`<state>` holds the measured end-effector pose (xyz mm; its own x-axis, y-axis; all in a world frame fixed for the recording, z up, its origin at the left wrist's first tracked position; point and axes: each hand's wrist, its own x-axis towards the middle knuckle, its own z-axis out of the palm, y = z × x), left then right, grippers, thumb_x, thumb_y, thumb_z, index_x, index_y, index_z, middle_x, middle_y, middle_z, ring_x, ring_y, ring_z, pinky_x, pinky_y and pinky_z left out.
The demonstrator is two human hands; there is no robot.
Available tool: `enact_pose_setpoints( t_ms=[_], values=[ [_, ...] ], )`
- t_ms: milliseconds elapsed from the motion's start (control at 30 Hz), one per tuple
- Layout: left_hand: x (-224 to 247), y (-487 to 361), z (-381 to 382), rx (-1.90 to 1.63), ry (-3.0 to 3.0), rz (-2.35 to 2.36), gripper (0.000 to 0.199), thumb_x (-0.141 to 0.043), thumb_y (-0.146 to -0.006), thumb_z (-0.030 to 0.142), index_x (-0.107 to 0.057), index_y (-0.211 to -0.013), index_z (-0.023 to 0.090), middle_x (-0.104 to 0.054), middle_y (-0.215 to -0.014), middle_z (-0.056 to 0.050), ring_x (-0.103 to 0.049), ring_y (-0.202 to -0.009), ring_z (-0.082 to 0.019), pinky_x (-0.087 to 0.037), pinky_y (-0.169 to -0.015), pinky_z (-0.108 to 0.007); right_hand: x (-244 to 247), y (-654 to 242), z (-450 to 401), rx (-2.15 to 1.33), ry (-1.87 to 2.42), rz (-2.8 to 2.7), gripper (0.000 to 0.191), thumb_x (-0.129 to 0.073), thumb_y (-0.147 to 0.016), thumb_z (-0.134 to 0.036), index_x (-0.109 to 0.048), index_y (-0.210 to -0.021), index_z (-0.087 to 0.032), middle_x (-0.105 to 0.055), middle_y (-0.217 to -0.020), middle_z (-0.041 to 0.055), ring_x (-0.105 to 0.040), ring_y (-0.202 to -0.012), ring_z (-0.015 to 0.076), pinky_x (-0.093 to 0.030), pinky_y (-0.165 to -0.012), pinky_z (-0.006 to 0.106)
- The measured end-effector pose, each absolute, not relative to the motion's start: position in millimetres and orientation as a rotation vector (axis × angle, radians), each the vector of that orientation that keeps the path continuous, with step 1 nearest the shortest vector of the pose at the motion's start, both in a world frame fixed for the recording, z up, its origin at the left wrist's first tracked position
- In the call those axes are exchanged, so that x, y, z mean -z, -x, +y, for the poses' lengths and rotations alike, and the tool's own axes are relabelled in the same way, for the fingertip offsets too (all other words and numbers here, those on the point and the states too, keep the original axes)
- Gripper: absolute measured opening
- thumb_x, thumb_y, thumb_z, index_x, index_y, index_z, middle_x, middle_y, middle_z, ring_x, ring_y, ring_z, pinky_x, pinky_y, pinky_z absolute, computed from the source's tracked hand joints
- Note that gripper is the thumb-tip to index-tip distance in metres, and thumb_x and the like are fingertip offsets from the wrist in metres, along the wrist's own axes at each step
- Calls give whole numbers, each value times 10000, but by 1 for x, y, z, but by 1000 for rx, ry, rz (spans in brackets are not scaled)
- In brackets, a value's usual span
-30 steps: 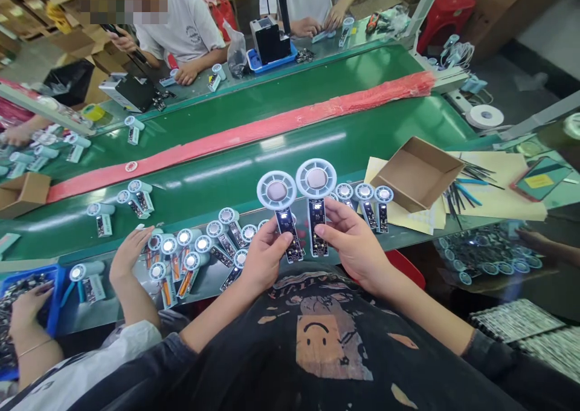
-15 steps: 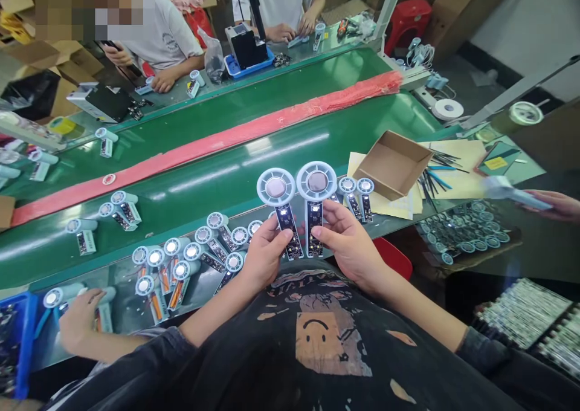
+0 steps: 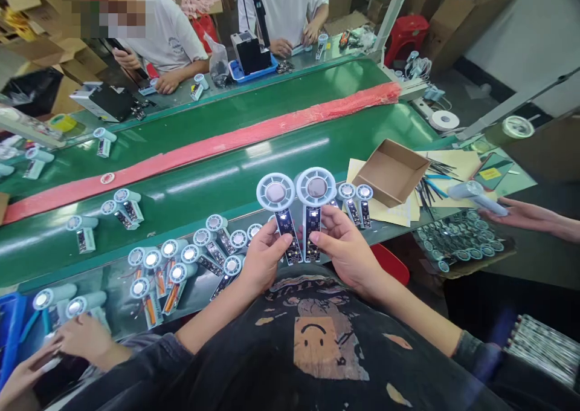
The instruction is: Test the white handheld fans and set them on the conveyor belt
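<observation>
My left hand grips the handle of one light-blue handheld fan, its round head up and a lit circuit board showing in the handle. A second, similar fan is upright in my right hand, its handle pinched between thumb and fingers. The two fans are side by side, heads nearly touching, in front of my chest. Several more fans with exposed boards or orange wires lie on the bench to the left, and a few lie just beyond my right hand.
A green conveyor with a red strip runs across. An open cardboard box sits at right. Another person's hands work at lower left; a person's hand at right holds a fan. Two people sit opposite.
My hands still hold both fans nearly in place. At right, the other person's fan has moved left and inward. At lower left, a second hand has come into view.
</observation>
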<state>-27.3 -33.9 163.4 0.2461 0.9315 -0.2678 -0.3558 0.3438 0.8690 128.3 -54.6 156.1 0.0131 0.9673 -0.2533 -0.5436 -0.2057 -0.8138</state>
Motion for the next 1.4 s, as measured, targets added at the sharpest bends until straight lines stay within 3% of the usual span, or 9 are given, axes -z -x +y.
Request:
enact_pose_setpoints(
  t_ms=[300,467,800,1400],
  values=[
    [-160,34,-20,-951,-734,1185,509,-959,-482,504,-799,-869,215,-808,-899,-67,-733,-994,-334,-603,-935,-476,-149,-118,-39,-1577,923,-590,697,-978,-542,-342,-625,-1139,-271,-667,-1168,25,-664,-945,182,-546,-990,415],
    [-164,32,-19,-924,-723,1238,523,-969,-424,505,-800,-829,221,-810,-898,-68,-729,-1002,-343,-610,-932,-477,-148,-114,-42,-1576,915,-511,721,-995,-496,-344,-626,-1110,-264,-668,-1147,18,-651,-891,163,-557,-947,393],
    [-162,29,-18,-899,-748,1199,545,-970,-436,522,-814,-862,221,-813,-908,-84,-740,-1001,-351,-609,-927,-481,-143,-118,-46,-1556,909,-541,680,-966,-572,-359,-602,-1139,-265,-689,-1177,32,-690,-972,201,-579,-948,417],
    [-159,34,-22,-939,-713,1186,531,-971,-472,506,-802,-884,218,-815,-975,-97,-733,-1002,-340,-600,-912,-470,-146,-115,-43,-1590,930,-554,657,-960,-571,-358,-618,-1121,-251,-702,-1176,36,-687,-951,186,-576,-958,406]
  ],
)
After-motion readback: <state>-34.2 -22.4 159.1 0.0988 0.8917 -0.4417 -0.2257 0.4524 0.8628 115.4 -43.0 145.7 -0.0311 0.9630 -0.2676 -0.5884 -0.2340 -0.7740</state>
